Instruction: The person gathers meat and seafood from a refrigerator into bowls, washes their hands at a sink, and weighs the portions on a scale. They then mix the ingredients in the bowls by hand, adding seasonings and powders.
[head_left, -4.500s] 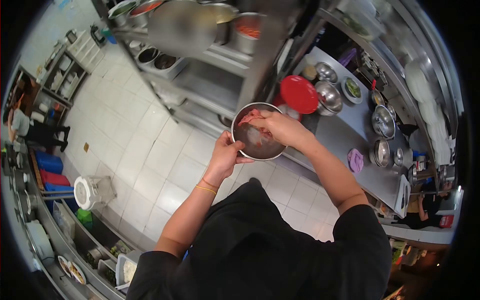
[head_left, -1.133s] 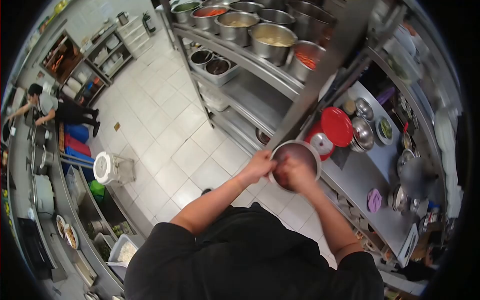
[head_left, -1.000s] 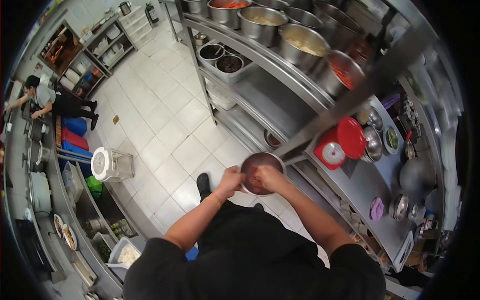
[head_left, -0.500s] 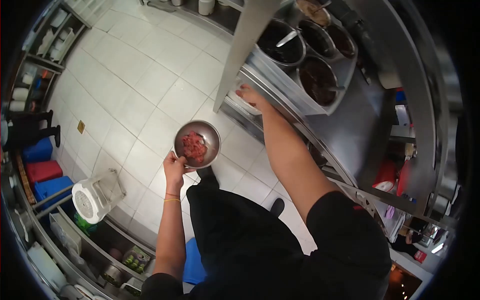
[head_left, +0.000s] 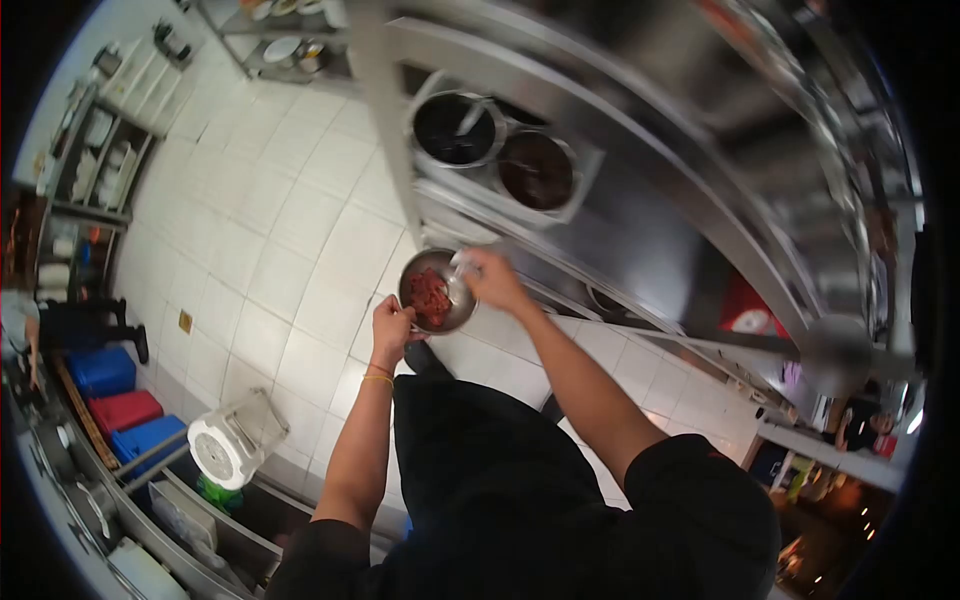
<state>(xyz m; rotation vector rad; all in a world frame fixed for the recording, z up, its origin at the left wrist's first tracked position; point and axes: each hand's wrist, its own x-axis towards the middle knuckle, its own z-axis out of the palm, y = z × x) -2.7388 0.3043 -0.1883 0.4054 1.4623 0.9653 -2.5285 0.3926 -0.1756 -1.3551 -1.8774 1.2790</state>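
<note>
My left hand [head_left: 393,330] grips the near-left rim of a round metal bowl [head_left: 468,305], thumb over the edge. Pieces of raw red meat [head_left: 428,298] lie in the bowl, which is held up over the tiled floor. At the bowl's right rim is my right hand [head_left: 490,280], fingers closed on a small whitish thing [head_left: 461,261]. Motion blurs that thing, and I cannot tell its kind.
Right of the bowl runs a steel counter [head_left: 640,225] with metal pots of dark sauce [head_left: 460,130] along its left end. A white stool [head_left: 225,445] stands at lower left near blue and red bins [head_left: 125,410]. Another person [head_left: 75,325] stands at far left.
My right hand has come from the counter's lower shelf to the bowl, now with a whitish thing in its fingers. The bowl appears slightly further right, and the view has turned.
</note>
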